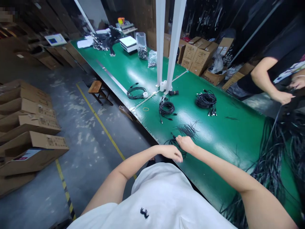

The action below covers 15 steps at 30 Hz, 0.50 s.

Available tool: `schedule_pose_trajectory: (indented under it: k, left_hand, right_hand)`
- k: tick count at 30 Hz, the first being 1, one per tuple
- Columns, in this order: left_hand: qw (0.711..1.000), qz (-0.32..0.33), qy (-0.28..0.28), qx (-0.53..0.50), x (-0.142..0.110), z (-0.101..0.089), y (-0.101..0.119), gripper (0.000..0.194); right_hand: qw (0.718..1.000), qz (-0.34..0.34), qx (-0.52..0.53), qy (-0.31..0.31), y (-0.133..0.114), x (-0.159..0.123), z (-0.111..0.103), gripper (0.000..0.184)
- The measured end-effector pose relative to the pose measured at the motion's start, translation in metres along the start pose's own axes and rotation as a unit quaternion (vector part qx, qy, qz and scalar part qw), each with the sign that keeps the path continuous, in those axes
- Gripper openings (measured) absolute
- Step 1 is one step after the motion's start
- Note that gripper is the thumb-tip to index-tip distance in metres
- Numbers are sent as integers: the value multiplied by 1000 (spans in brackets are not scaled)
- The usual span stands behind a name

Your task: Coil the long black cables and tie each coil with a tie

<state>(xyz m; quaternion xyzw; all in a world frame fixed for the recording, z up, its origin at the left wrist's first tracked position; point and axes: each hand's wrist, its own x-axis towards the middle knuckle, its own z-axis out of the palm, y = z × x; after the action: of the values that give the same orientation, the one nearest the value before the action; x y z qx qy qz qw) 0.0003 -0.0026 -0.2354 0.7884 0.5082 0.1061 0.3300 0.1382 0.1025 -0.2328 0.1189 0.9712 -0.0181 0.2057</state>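
The right hand (187,143) grips a black cable (172,141) at the near edge of the green table (147,76), the left hand (172,153) is positioned just beside it, and loose black ties (187,130) lie beyond, with two coiled cable bundles (167,108) (206,99) farther across the surface.

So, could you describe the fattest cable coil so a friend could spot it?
Find the long green table, then the two white posts standing on it. To the right of their feet, toward the table's far edge, lies a black cable coil. It is thicker and fuller than the coils nearer the posts, with pale connectors sticking out.
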Motion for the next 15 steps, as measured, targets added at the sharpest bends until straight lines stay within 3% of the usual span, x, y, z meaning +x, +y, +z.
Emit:
schedule_pose_trajectory:
  k: [3, 4, 6, 8, 12, 15]
  left_hand:
    - [988, -45, 147, 3, -1, -23, -19, 40]
    - [985, -56, 162, 32, 1, -28, -25, 51]
    - [989, -52, 114, 80, 8, -27, -33, 56]
    - [989, -80, 58, 108, 17, -14, -30, 42]
    - [974, -172, 62, 130, 27, 25, 4, 41]
    - [980, -150, 57, 121, 21, 25, 19, 43]
  right_hand:
    - [1000, -15, 9, 0, -3, -7, -2, 32]
    - [1000, -19, 12, 1, -4, -9, -2, 32]
    - [1000, -17, 18, 2, -6, -13, -3, 31]
    - [1000, 11, 23, 0, -5, -14, -2, 30]
    - [992, 125, 32, -2, 4, -11, 1, 34]
    - [987, 156, 47, -8, 9, -15, 5, 35]
